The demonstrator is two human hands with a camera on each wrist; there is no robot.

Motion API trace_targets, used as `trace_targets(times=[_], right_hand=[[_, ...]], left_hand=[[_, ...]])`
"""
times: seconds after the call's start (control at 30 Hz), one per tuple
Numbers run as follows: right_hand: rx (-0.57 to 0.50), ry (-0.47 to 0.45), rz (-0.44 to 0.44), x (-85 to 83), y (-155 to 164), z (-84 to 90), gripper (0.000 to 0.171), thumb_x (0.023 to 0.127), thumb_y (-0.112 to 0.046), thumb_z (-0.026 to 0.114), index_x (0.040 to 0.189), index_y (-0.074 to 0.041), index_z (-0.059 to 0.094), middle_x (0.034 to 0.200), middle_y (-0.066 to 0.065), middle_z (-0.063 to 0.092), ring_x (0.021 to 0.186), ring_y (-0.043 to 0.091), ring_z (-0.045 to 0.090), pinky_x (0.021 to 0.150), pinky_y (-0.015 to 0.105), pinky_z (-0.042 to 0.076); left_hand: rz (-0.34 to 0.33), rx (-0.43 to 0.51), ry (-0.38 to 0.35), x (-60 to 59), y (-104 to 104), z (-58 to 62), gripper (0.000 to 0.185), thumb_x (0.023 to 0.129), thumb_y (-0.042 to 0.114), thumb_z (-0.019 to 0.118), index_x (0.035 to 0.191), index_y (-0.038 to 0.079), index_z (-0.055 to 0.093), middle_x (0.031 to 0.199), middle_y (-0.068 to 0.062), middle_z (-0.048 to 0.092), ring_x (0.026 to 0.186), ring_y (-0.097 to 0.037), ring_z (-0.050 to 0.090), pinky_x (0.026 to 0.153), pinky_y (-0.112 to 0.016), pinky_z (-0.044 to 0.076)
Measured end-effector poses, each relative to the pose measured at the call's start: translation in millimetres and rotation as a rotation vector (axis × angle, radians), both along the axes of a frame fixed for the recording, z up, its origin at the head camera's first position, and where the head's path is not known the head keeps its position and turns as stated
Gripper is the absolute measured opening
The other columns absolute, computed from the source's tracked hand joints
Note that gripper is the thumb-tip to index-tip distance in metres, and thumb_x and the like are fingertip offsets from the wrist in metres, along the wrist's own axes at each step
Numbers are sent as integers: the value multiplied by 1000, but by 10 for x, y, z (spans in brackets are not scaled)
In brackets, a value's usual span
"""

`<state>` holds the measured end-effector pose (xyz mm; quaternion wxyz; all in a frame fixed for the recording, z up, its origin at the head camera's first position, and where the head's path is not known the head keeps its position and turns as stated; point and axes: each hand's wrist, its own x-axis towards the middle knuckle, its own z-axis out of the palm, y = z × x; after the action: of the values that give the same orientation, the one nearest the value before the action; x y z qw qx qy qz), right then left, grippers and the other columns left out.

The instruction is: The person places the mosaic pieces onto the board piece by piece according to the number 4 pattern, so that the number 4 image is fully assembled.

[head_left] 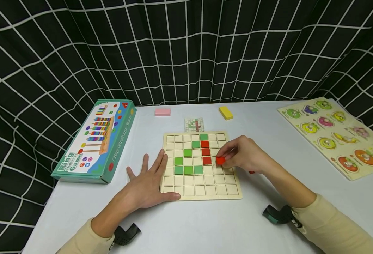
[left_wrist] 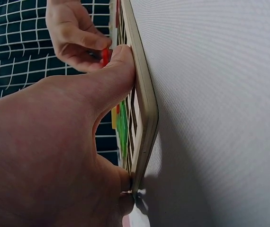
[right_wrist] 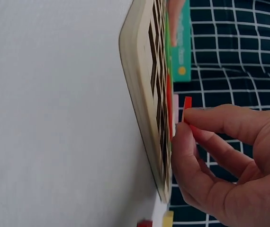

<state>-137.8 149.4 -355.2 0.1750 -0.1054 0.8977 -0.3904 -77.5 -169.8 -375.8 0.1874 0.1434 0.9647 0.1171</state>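
A wooden grid board lies flat on the white table, with several green tiles and a column of red tiles set in its squares. My right hand pinches a loose red tile between thumb and fingers, over the board's right side. In the right wrist view that red tile stands on edge, just above the board's surface. My left hand is spread flat at the board's left edge, its thumb on the front left corner and its fingertips along the side.
Behind the board lies a small pattern card, between a pink block and a yellow block. A game box stands left, a fruit puzzle board right. Another red piece shows partly under my right wrist.
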Motion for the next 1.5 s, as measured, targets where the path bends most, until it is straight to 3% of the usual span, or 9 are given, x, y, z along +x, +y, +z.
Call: trace_targets(times=[0.47, 0.9, 1.5], right_hand=[[-12, -29, 56, 30, -207, -8, 25, 74, 0, 85, 98, -9, 81, 86, 3, 74, 81, 18, 65, 75, 31, 55], [24, 12, 128, 49, -322, -22, 22, 76, 3, 84, 94, -9, 81, 81, 0, 71, 78, 15, 63, 75, 31, 55], [67, 32, 131, 62, -396, -30, 21, 75, 1, 87, 90, -12, 80, 77, -1, 70, 76, 14, 61, 73, 30, 53]], left_hand=[[8, 3, -7, -1, 6, 4, 125, 81, 78, 70, 169, 14, 7, 177, 3, -6, 159, -50, -2, 101, -94, 7], [0, -4, 4, -3, 4, 3, 125, 81, 79, 68, 169, 14, 8, 177, 1, -5, 159, -51, 0, 100, -94, 9], [2, -5, -5, 5, 6, 18, 124, 82, 78, 68, 169, 14, 8, 177, 2, -6, 159, -51, -1, 101, -94, 8]])
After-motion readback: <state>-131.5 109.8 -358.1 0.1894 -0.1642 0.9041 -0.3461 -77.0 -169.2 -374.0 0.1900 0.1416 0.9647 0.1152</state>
